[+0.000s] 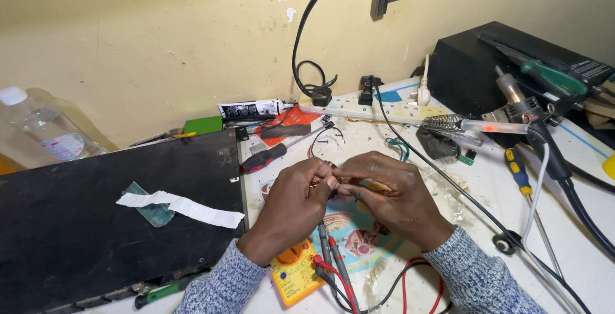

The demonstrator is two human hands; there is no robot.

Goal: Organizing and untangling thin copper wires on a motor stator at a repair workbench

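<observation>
Both hands meet just above the yellow multimeter (295,274) on the white workbench (576,250). The left hand (291,202) is curled, fingertips pinched on a small coppery part (318,182), too small to identify. The right hand (391,192) curls in from the other side, thumb and forefinger closed on the same part. The 2 probes (333,256), red and black, lie beside the multimeter, under the wrists.

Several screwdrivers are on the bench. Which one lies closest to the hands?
The red-and-black-handled screwdriver, just left of the left hand. The blue-and-yellow one and the green-handled one lie far right.
</observation>
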